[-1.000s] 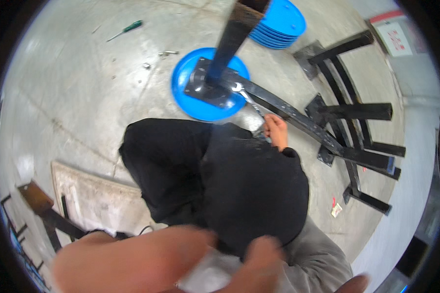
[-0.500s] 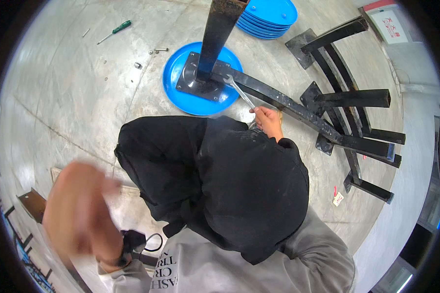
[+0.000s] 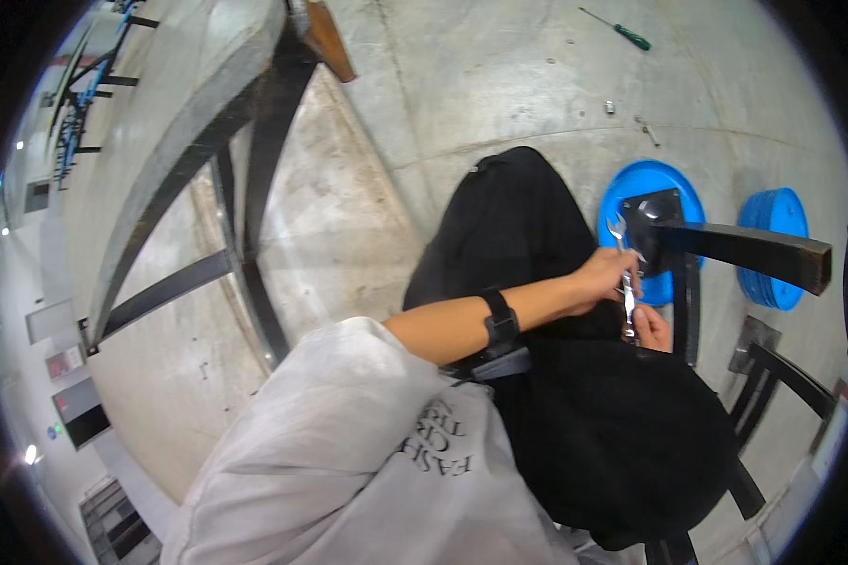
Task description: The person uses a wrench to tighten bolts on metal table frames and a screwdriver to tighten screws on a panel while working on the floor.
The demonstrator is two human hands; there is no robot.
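A silver open-end wrench (image 3: pixel 628 299) points away from me over my dark-clothed knees. My left hand (image 3: pixel 601 281) reaches across from the left and closes around its upper part. Close below, the curled fingers of my right hand (image 3: pixel 654 330) hold its lower part. The wrench's open jaw lies in front of the square black base plate (image 3: pixel 652 209) of a steel post (image 3: pixel 754 249), which rests in a round blue dish (image 3: pixel 616 193). Whether the jaw touches the base plate I cannot tell. A black band circles my left wrist.
A stack of blue dishes (image 3: pixel 774 268) stands right of the post. More black steel legs (image 3: pixel 790 377) lie at the right. A green-handled screwdriver (image 3: pixel 628 36), a bolt (image 3: pixel 648 133) and a nut (image 3: pixel 611 107) lie on the floor. A large metal frame (image 3: pixel 160 226) stands at the left.
My view has turned left, so the dish and post now appear farther right. My left hand has come from the lower left, where it was blurred, onto the wrench. The right hand still holds it.
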